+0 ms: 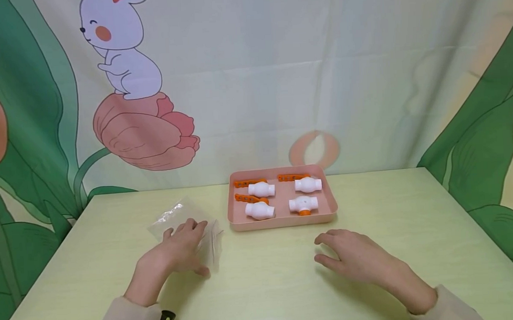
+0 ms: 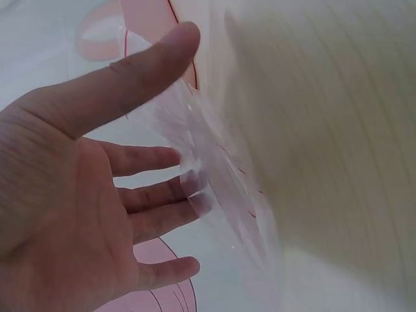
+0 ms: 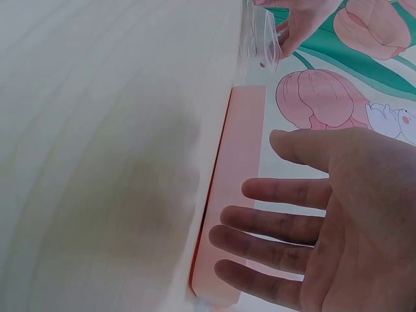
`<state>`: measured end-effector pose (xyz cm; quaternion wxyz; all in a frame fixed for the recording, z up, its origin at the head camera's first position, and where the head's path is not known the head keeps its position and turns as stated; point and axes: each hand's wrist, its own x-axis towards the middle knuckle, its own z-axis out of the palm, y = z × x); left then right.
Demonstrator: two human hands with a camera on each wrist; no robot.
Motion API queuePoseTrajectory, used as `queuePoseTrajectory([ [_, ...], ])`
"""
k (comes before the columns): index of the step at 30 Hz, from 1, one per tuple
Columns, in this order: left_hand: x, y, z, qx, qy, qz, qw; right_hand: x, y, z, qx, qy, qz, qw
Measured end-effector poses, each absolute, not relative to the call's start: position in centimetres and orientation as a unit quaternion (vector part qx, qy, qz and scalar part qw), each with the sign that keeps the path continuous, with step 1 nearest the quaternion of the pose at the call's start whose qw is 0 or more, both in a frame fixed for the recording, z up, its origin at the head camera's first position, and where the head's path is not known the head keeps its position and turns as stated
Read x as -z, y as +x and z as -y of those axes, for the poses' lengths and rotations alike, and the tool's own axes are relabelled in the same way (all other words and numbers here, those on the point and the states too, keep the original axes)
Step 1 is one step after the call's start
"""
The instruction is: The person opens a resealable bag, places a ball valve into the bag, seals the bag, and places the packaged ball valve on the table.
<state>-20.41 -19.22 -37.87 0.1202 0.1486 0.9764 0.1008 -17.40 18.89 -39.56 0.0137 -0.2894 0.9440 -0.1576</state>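
Clear plastic zip bags (image 1: 211, 245) with thin red seal lines lie on the left of the table. My left hand (image 1: 179, 248) is over them, fingers spread and thumb apart; in the left wrist view the fingertips are right at the crinkled film (image 2: 221, 169). On the right, my right hand (image 1: 358, 256) hovers low with loosely extended fingers and holds nothing. Beyond both hands is a pink tray (image 1: 285, 221) with several white plastic ball valves (image 1: 260, 210) in it. Orange lever handles (image 1: 250, 198) show on most of them; one valve (image 1: 303, 204) shows only a short orange part at its front.
The pale yellow table (image 1: 270, 283) reaches back to a printed cloth backdrop (image 1: 253, 83) with a rabbit and tulips. The tray stands close to that cloth, between the hands.
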Motion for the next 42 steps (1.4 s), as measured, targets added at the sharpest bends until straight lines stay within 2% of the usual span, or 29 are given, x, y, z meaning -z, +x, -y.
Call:
queuePoseTrajectory([
  [9, 38.2, -20.4, 19.0, -0.098, 0.154, -0.977, 0.111, 39.9, -17.4, -18.9, 0.156, -0.282, -0.947, 0.012],
  [19, 37.8, -19.8, 18.6, -0.099, 0.187, -0.975, 0.069, 40.0, -17.4, -18.8, 0.159, -0.287, -0.945, 0.006],
  [42, 37.8, -19.1, 16.5, -0.18, 0.267, -0.946, 0.026, 39.8, -17.5, -18.2, 0.175, -0.313, -0.933, -0.013],
])
